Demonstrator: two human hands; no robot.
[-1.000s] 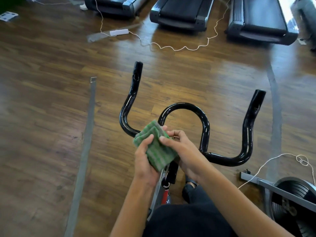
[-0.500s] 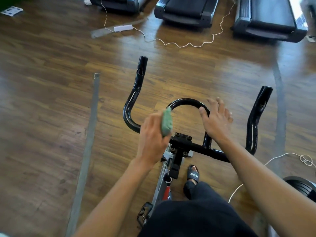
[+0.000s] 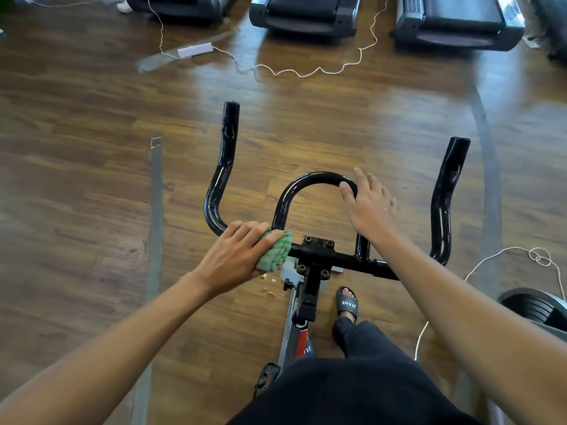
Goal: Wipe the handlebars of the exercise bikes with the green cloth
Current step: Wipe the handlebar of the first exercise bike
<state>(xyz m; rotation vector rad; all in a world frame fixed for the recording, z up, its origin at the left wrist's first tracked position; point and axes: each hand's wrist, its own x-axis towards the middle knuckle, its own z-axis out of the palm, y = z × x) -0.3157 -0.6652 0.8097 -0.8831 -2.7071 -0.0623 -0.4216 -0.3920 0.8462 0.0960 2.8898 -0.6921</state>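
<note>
The black handlebars (image 3: pixel 221 179) of an exercise bike fill the middle of the view, with two outer horns and a centre loop (image 3: pixel 306 179). My left hand (image 3: pixel 236 256) presses the folded green cloth (image 3: pixel 276 251) onto the crossbar just left of the bolted clamp (image 3: pixel 317 250). The cloth covers that stretch of bar. My right hand (image 3: pixel 368 210) rests on the right side of the centre loop, thumb hooked over the tube and fingers spread, holding no cloth.
Three treadmill ends (image 3: pixel 306 13) line the far side, with a white cable (image 3: pixel 306 72) and power strip (image 3: pixel 196 50) on the wooden floor. Another cable (image 3: pixel 491 259) and a bike flywheel (image 3: pixel 537 308) lie at right. My sandalled foot (image 3: pixel 346 302) stands beside the bike frame.
Both hands held the cloth a second ago. My right hand let go and moved onto the centre loop; my left hand brought the cloth down onto the crossbar.
</note>
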